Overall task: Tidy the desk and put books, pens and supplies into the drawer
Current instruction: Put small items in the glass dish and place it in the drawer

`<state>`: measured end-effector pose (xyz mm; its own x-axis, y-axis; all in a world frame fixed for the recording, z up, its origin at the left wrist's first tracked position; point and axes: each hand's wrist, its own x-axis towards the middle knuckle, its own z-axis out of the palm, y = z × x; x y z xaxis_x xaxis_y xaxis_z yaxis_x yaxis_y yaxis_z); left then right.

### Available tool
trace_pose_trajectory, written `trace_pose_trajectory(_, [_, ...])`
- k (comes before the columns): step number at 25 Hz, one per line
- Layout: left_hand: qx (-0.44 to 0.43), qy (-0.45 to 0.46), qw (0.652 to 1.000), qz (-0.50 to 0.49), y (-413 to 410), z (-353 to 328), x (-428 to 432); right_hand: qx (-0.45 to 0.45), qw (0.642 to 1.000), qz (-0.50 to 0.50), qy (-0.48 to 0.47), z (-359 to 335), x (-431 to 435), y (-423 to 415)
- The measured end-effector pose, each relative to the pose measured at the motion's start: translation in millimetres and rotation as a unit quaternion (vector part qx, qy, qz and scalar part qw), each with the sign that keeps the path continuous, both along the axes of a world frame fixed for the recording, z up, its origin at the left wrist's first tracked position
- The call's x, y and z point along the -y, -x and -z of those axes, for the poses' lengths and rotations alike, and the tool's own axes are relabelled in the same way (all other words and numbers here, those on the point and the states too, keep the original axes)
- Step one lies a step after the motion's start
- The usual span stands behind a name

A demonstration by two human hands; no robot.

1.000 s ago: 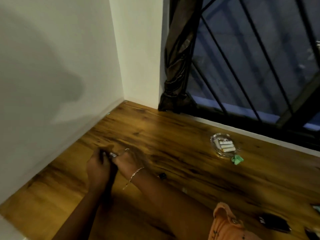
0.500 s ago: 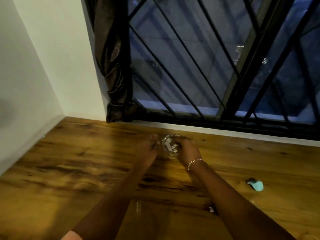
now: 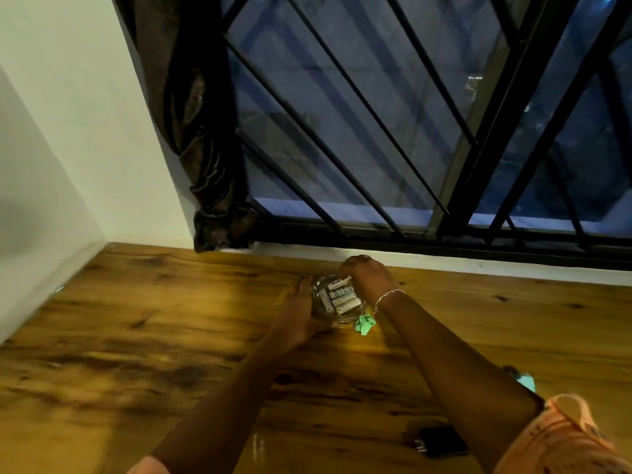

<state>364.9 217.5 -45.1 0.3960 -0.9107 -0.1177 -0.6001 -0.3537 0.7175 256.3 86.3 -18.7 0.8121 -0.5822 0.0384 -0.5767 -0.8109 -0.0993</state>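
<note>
A small clear glass dish (image 3: 337, 318) holding several white batteries (image 3: 342, 297) sits on the wooden desk (image 3: 171, 336) near the window sill. My left hand (image 3: 301, 313) cups the dish's left and near side, fingers curled round its rim. My right hand (image 3: 367, 277), with a chain bracelet at the wrist, pinches the farthest battery at the dish's far edge. A crumpled green paper scrap (image 3: 364, 325) lies against the dish's right side.
A dark curtain (image 3: 205, 148) hangs at the left end of the barred window (image 3: 410, 131). A white wall (image 3: 51, 165) borders the desk on the left. A black plug-like item (image 3: 441, 446) and a pale teal object (image 3: 525, 383) lie near my right arm.
Both hands left the dark thing near the left wall and came to the glass dish. The left hand now cups it and the right pinches a battery. The view turned right.
</note>
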Motion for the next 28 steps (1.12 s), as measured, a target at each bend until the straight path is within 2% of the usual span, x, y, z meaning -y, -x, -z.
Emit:
trace_pose_trajectory(5, [0.027,-0.014,0.999,0.013,11,5,17,0.053,0.991,0.004,-0.126,-3,-2,16])
trace_pose_trajectory(7, [0.022,-0.014,1.0,0.012,12,6,20,0.038,0.978,-0.001,-0.205,-8,-8,21])
trace_pose_trajectory(9, [0.025,-0.011,1.0,0.014,11,7,21,-0.009,0.972,-0.006,-0.234,-9,-10,20])
trace_pose_trajectory(13, [-0.015,0.002,1.0,0.0,9,2,18,-0.074,0.975,-0.014,-0.209,-5,-10,15])
trace_pose_trajectory(16, [-0.031,0.019,0.999,0.012,-2,-7,8,-0.058,0.981,-0.023,-0.183,-12,-17,11])
trace_pose_trajectory(22, [0.033,0.044,0.997,0.059,-14,-42,-39,-0.027,0.991,-0.045,-0.123,-37,-63,8])
trace_pose_trajectory(28, [0.044,0.034,0.994,0.092,-10,-53,-123,0.009,0.991,-0.05,-0.127,-38,-147,17])
